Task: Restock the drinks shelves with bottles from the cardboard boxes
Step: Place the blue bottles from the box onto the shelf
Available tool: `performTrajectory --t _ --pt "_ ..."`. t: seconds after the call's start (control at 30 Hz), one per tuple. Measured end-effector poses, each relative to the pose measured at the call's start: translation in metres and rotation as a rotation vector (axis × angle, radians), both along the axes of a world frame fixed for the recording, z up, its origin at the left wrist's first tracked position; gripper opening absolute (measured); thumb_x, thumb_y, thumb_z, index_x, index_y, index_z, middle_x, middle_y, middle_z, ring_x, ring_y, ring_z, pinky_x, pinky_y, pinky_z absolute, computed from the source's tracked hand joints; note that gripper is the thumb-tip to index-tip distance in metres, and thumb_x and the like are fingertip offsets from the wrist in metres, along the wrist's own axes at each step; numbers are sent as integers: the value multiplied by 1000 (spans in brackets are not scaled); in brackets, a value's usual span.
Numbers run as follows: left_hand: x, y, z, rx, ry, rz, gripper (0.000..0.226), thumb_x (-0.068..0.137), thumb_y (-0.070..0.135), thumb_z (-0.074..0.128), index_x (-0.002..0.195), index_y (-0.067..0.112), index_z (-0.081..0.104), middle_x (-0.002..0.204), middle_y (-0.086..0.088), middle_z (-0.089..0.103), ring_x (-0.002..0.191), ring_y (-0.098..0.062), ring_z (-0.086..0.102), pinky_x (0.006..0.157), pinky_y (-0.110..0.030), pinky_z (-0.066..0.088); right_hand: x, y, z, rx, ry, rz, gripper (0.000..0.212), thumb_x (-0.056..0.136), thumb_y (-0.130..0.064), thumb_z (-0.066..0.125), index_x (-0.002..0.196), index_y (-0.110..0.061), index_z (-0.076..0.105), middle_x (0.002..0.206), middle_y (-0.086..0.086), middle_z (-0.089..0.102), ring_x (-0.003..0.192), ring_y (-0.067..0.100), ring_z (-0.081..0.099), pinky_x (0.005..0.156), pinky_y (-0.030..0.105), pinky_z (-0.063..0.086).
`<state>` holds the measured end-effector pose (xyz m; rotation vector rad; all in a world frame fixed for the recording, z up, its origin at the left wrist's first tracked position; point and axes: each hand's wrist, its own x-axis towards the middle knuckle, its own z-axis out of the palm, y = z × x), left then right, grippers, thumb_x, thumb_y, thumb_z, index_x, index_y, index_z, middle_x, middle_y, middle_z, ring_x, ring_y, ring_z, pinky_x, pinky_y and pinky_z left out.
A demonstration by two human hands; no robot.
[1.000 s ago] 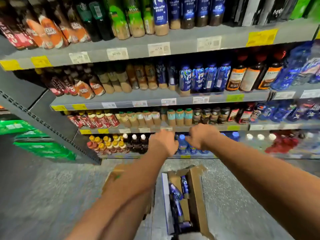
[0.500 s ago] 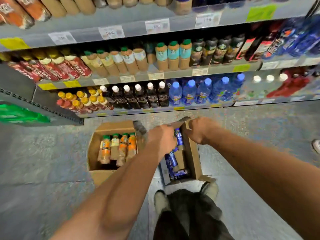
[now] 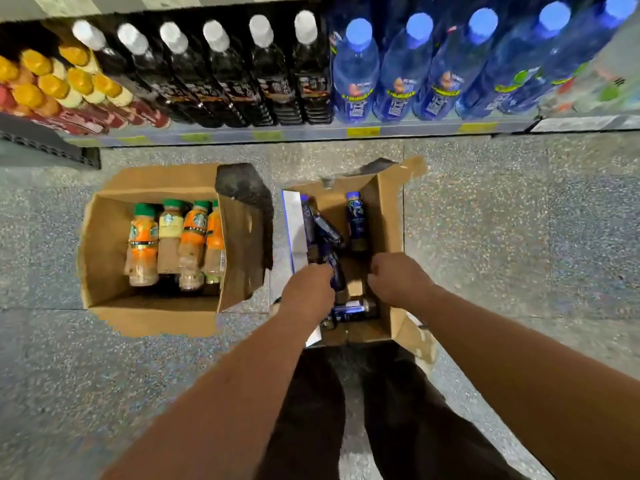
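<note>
Two open cardboard boxes stand on the floor below the bottom shelf (image 3: 311, 135). The right box (image 3: 388, 216) holds several dark blue bottles: one upright (image 3: 356, 220), one lying at the near end (image 3: 353, 308), others leaning at the left. My left hand (image 3: 308, 292) reaches into this box, its fingers curled round a leaning blue bottle (image 3: 335, 271). My right hand (image 3: 398, 278) hovers over the box's right side with fingers curled down; what they touch is hidden. The left box (image 3: 104, 237) holds several orange-labelled, green-capped bottles (image 3: 173, 240).
The bottom shelf carries yellow-capped bottles (image 3: 52, 84) at left, black white-capped bottles (image 3: 221, 77) in the middle and large blue bottles (image 3: 398, 74) at right. My dark trouser legs (image 3: 346, 410) stand just behind the right box. Speckled grey floor (image 3: 519, 220) surrounds the boxes.
Both hands came down from the shelf into the right box. The view tilted down, so only the lowest shelf and the boxes show now.
</note>
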<state>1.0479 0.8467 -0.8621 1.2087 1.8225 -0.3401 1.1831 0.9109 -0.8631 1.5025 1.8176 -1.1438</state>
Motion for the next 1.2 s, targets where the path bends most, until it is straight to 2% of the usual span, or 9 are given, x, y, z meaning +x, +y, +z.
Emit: performTrajectory --t 0.07,0.17,0.3,0.43,0.67,0.9,1.03,1.1,1.2 --pt "4 -8 -43 3 -57 106 5 93 9 49 92 11 54 101 -15 58 101 -36 57 77 -36 43 -5 -13 -49 -31 2 -99 19 92 -21 50 103 -10 61 107 12 64 95 28 60 72 29 43" --pt "16 -21 -105 0 -104 371 29 95 8 46 122 8 57 122 -16 58 112 -34 54 91 -39 45 -12 -31 -113 -66 6 -186 19 91 -18 52 107 -9 58 110 12 63 98 29 59 75 32 46" --pt "26 -38 -177 2 -49 753 32 90 7 50 122 4 53 120 -19 57 112 -37 53 92 -43 46 -20 -40 -186 -87 57 -290 31 90 -14 56 120 -7 53 121 14 59 109 32 56 83 34 45" --pt "25 -42 -225 -173 -12 963 57 94 13 51 146 7 28 143 -17 43 129 -37 44 105 -44 39 -29 -45 -243 -221 59 -333 53 90 -15 61 137 -10 37 137 16 48 123 34 48 102 46 42" --pt "16 -50 -271 -178 -156 1285 70 87 12 67 145 5 28 145 -17 41 131 -35 43 109 -47 38 -34 -57 -296 -407 93 -483 71 77 -7 75 138 -6 39 136 13 51 122 31 51 101 43 44" --pt "17 -43 -260 -68 -287 1386 58 86 8 68 136 6 39 134 -15 52 121 -32 53 103 -47 45 -25 -48 -292 -514 149 -689 64 75 9 69 133 -2 47 127 14 59 111 29 58 90 35 48" --pt "24 -33 -217 -30 -437 1352 56 86 12 67 137 14 43 127 -8 57 115 -29 57 100 -44 47 -8 -31 -243 -569 170 -787 54 77 15 62 126 -6 51 114 10 63 97 23 60 81 33 48" --pt "27 -27 -189 -20 -479 1337 60 83 19 71 137 17 45 126 -5 57 114 -27 57 99 -42 48 -1 -21 -214 -586 193 -828 54 75 14 63 124 -6 53 111 10 66 101 26 61 90 39 48" --pt "20 -21 -149 21 -534 1378 54 79 25 76 128 19 55 120 -4 63 104 -23 63 84 -33 55 1 -9 -165 -651 260 -881 44 79 12 58 119 -7 56 106 13 69 98 29 63 86 38 49"
